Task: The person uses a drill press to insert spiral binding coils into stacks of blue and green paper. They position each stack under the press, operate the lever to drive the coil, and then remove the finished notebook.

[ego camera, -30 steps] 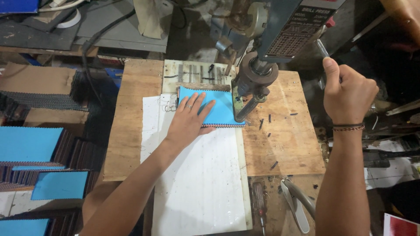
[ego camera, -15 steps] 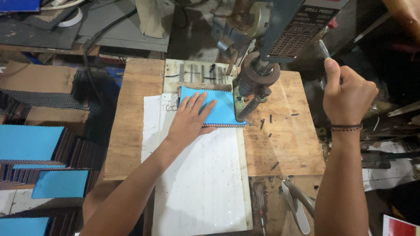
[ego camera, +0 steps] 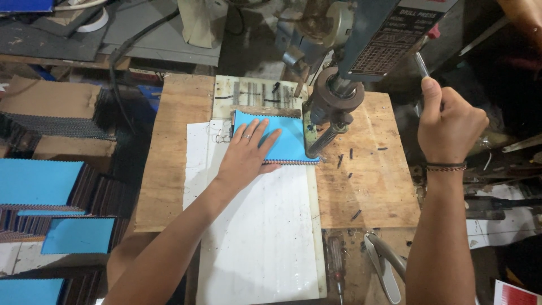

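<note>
My left hand (ego camera: pixel 245 155) lies flat, fingers spread, on a blue booklet (ego camera: pixel 288 141) with a wire binding along its near edge. The booklet rests on a white board (ego camera: pixel 265 237) atop the wooden table (ego camera: pixel 367 186), its right corner under the drill press's bit (ego camera: pixel 323 141). My right hand (ego camera: pixel 449 121) is closed round the metal feed lever (ego camera: pixel 421 65) of the drill press (ego camera: pixel 350 51), raised at the right of the machine head. A dark band circles that wrist.
Stacks of blue-covered booklets (ego camera: pixel 34 186) and brown card (ego camera: pixel 51 107) stand at the left. Small dark scraps (ego camera: pixel 350 164) dot the wood right of the bit. Metal shears (ego camera: pixel 384 265) and a screwdriver (ego camera: pixel 336 262) lie at the table's near edge. Cables cross the grey bench (ego camera: pixel 158 34) behind.
My right hand with the lever has shifted slightly. The left hand stays pressed on the blue booklet.
</note>
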